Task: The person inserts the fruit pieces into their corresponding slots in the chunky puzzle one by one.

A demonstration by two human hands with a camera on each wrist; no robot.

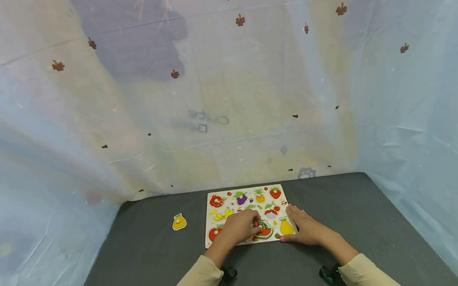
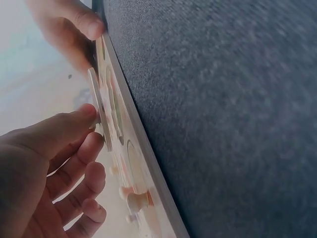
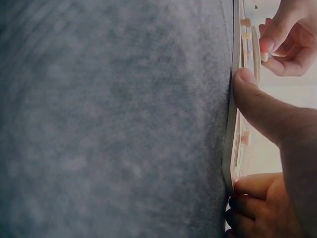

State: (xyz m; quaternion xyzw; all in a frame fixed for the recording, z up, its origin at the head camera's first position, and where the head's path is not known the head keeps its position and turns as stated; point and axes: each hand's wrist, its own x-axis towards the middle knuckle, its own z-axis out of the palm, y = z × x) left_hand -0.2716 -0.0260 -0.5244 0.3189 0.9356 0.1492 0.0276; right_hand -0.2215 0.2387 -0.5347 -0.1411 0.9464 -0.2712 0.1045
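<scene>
A wooden fruit puzzle board (image 1: pixel 209 242) lies on the dark table, with knobbed fruit pieces across it. My left hand (image 1: pixel 241 228) is over its lower middle, pinching the small knob of a watermelon piece (image 1: pixel 265 233) between thumb and fingertips. In the left wrist view this thin piece (image 2: pixel 106 136) stands tilted just off the board's face. At the board's lower right corner, my right hand (image 1: pixel 308 227) holds the edge, thumb (image 3: pixel 246 78) on the front side and fingers (image 3: pixel 260 191) along the right side. Next to that hand sits a yellow pear (image 1: pixel 286 227).
A loose yellow pear-shaped piece (image 1: pixel 179 222) lies on the dark tabletop (image 1: pixel 149 263), left of the board. Behind the table hangs a pale patterned curtain (image 1: pixel 223 92), which also runs down both sides.
</scene>
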